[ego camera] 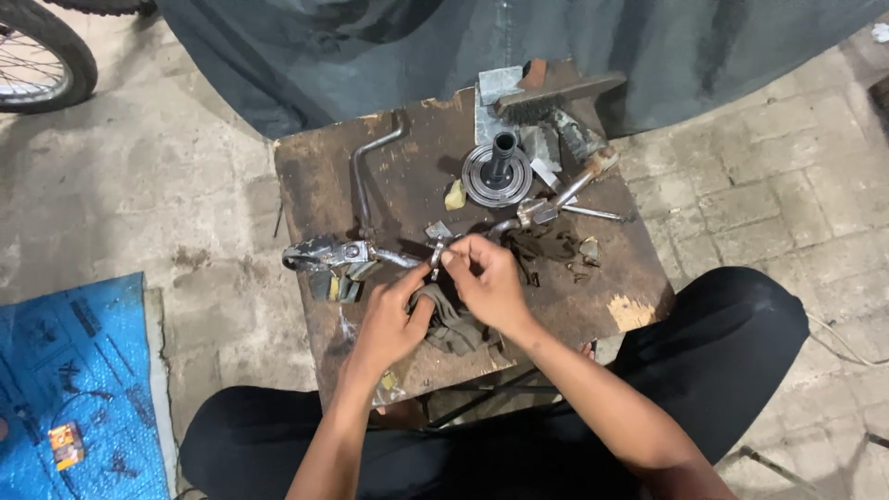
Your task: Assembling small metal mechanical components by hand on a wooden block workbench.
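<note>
Centre of frame: both hands meet over a worn wooden board (417, 185). Right hand (489, 287) pinches a small metal clamp (437, 252) between thumb and fingertips, fingers narrow. Left hand (389, 322) has fingers curled on a dark rag (454, 319), thumb up against the same clamp. The clamp sits on a bent metal bar (370, 252) lying across the board. Round metal hub (497, 171) stands above, near upper centre.
</note>
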